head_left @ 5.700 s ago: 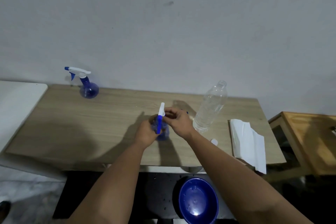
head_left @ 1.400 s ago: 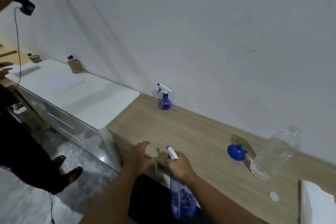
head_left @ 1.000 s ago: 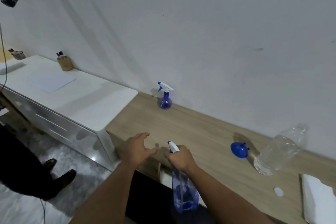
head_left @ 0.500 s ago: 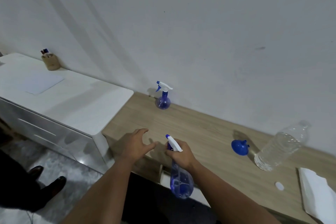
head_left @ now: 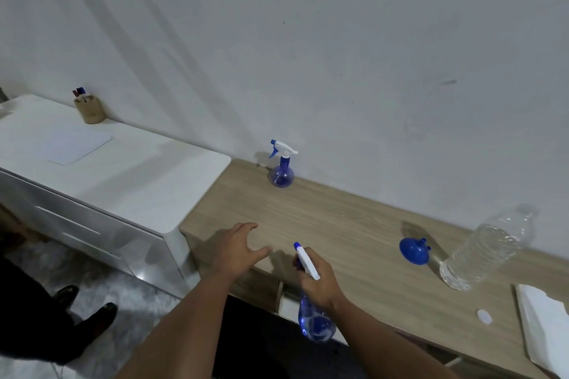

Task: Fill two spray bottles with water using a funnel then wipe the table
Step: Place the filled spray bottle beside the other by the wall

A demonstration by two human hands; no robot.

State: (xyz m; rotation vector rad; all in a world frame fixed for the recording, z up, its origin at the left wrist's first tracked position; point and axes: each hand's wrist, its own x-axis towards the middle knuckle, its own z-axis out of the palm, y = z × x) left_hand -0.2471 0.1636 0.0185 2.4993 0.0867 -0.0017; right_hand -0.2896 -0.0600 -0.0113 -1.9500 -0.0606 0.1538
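My right hand (head_left: 318,284) is closed around the neck of a blue spray bottle (head_left: 314,321), which hangs just in front of the near edge of the wooden table (head_left: 354,224); its white nozzle (head_left: 305,260) points away from me. My left hand (head_left: 238,251) is over the near left corner of the table with the fingers spread and it holds nothing. Further right lie a small white cap (head_left: 484,316) and a folded white cloth (head_left: 543,323). Behind them the blue funnel (head_left: 414,251) lies on its side, just beside a clear plastic water bottle (head_left: 486,251). The second spray bottle (head_left: 281,168) stands upright at the far edge near the wall (head_left: 308,40). On the left is a white cabinet (head_left: 107,169)
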